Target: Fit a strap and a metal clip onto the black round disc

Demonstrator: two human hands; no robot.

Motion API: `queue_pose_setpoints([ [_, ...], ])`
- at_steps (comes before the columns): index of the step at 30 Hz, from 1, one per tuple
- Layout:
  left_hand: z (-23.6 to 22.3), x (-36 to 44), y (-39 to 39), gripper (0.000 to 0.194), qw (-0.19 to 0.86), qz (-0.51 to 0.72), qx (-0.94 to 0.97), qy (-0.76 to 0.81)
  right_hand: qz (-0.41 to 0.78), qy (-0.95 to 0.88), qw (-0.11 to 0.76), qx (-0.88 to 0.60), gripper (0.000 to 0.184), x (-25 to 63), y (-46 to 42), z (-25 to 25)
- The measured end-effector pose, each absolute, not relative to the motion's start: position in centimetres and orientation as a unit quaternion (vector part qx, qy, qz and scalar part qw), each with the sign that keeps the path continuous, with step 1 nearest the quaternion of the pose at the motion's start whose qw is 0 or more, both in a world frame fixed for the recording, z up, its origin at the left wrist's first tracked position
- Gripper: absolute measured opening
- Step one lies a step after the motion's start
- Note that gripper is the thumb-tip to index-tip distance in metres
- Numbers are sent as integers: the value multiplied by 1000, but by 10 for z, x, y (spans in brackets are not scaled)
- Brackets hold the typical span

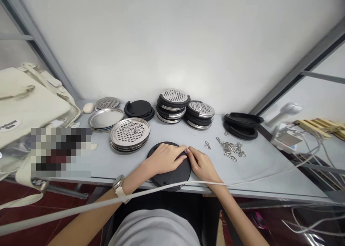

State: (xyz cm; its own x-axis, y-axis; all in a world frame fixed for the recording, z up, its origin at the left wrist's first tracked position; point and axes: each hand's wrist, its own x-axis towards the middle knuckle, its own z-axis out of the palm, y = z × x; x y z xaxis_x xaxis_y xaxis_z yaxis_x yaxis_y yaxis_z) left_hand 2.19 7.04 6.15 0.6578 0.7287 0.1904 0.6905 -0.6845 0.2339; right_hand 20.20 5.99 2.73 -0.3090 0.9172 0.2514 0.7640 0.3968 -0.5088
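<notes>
At the table's front edge lies a black round plastic disc [172, 178], flat and partly covered by my hands. My left hand [165, 159] rests over its upper part, index finger and thumb reaching to the disc's right rim. There my right hand [201, 164] meets it, with its fingers pinched together. Something small and metallic glints between the fingertips, too hidden to name. To the right lie loose metal spring clips [231, 149], with a single clip [207, 145] nearer my right hand.
Round metal grater plates [130, 134] are stacked at left, near plain metal discs [106, 118]. Black discs [138, 109] and stacked graters [174, 97] stand along the wall. Black rings [242, 120] sit at right. A white cable [151, 187] crosses in front; a cream bag [24, 102] hangs left.
</notes>
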Motion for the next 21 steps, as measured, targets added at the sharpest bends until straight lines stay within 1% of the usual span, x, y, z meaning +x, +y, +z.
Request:
queue_pose_setpoints([
  [8, 61, 22, 71, 29, 79, 133, 908, 389, 163, -786, 276, -528, 30, 201, 59, 28],
  [21, 61, 22, 71, 27, 63, 135, 911, 384, 173, -771, 294, -538, 30, 199, 58, 29],
])
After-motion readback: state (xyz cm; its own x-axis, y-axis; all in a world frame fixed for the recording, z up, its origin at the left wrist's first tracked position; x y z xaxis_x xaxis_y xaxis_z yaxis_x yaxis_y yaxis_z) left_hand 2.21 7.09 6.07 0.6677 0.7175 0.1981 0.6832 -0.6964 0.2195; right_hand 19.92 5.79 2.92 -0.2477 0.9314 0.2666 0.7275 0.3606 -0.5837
